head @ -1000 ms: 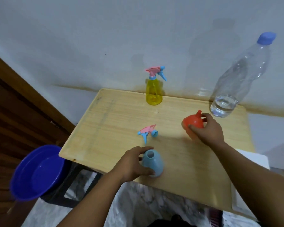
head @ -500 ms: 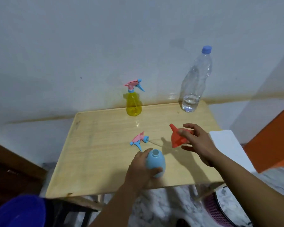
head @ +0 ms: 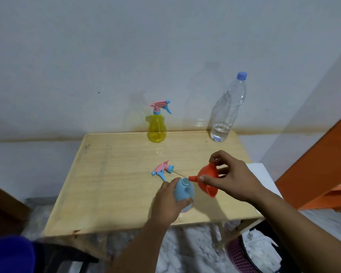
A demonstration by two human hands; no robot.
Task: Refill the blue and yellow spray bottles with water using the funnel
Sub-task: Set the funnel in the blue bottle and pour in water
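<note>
My left hand (head: 166, 201) grips the blue spray bottle (head: 184, 189), which stands open-necked near the table's front edge. My right hand (head: 231, 177) holds the red funnel (head: 207, 179) tilted, its spout tip just beside the bottle's mouth. The blue bottle's pink and blue spray head (head: 162, 169) lies loose on the wooden table (head: 114, 182) behind it. The yellow spray bottle (head: 157, 127), with its head on, stands at the back. A clear water bottle (head: 227, 109) with a blue cap stands at the back right, holding a little water.
A blue basin (head: 10, 255) sits low at the left. A pink basket (head: 242, 257) with white material is under the table's right corner. A white surface (head: 264, 174) adjoins the table's right edge, with an orange panel (head: 323, 164) beyond.
My right hand lifted the funnel off the table and brought it left, spout toward the blue bottle's mouth. The left hand kept its grip on the bottle. The camera view shifted right.
</note>
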